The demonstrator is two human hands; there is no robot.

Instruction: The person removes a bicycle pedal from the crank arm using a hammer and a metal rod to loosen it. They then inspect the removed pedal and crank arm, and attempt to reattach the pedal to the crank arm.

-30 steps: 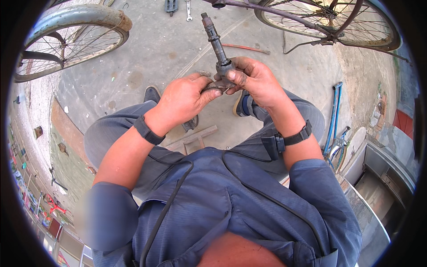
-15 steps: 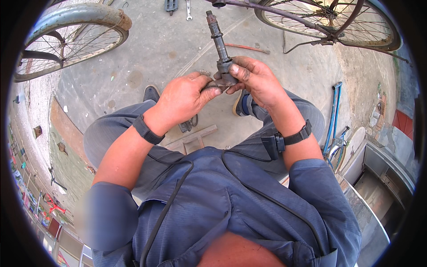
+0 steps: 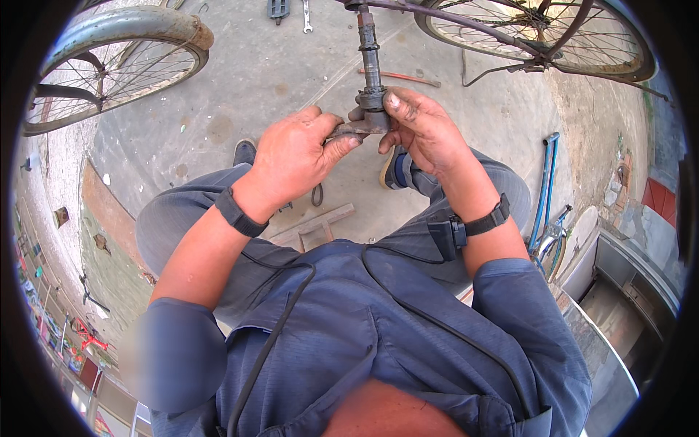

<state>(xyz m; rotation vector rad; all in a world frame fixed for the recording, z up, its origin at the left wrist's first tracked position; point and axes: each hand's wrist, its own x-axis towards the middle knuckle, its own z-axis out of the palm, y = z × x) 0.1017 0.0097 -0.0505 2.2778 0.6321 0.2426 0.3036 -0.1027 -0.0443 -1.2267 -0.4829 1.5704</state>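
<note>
Dark metal forms the axle (image 3: pixel 370 69) at the view's twelve o'clock, its tip pointing toward twelve and the crank arm (image 3: pixel 351 128) at its lower end reaching toward nine. The person's left hand (image 3: pixel 293 154) keeps its fingers clamped on that arm. At the collar's four o'clock, the right hand (image 3: pixel 429 135) sets its thumb against the collar (image 3: pixel 372 100); whether its other fingers close behind cannot be told. Around the view's centre, a red rod (image 3: pixel 411 78) lies near one o'clock on the concrete floor (image 3: pixel 247 87), a wrench (image 3: pixel 307 17) and a pedal (image 3: pixel 278 9) between eleven and twelve.
</note>
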